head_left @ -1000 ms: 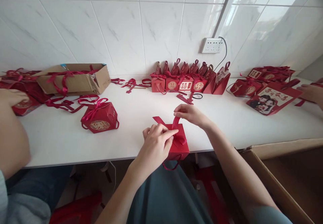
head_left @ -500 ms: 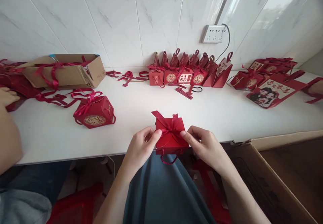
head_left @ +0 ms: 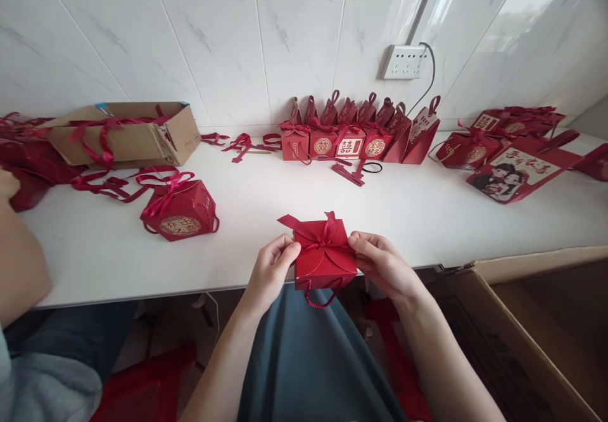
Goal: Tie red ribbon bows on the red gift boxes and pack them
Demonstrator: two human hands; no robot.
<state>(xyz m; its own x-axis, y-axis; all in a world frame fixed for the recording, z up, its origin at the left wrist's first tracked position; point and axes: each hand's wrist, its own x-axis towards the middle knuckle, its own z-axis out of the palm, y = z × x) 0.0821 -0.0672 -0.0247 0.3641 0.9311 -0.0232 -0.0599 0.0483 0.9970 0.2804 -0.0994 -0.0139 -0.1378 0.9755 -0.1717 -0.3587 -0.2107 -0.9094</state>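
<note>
A small red gift box (head_left: 325,262) with curved closing flaps sits at the table's front edge, a twisted cord handle hanging from its near side. Tied across its top is a red ribbon (head_left: 323,242) with a knot in the middle. My left hand (head_left: 274,262) pinches the ribbon at the box's left edge, thumb against fingers. On the right edge, my right hand (head_left: 382,260) pinches the ribbon in the same way. One ribbon tail points to the far left and another stands up behind the knot.
Another ribboned red box (head_left: 180,211) stands to the left, near a cardboard box (head_left: 137,146) of ribbons. Several red boxes (head_left: 349,146) line the wall, with more red boxes (head_left: 510,168) at right. A large open carton (head_left: 517,346) is at lower right. A co-worker's arm (head_left: 21,257) shows at left.
Both hands have moved outward from the knot to the box's edges, drawing the ribbon flatter and tighter. The hand at the far right edge has gone out of view.
</note>
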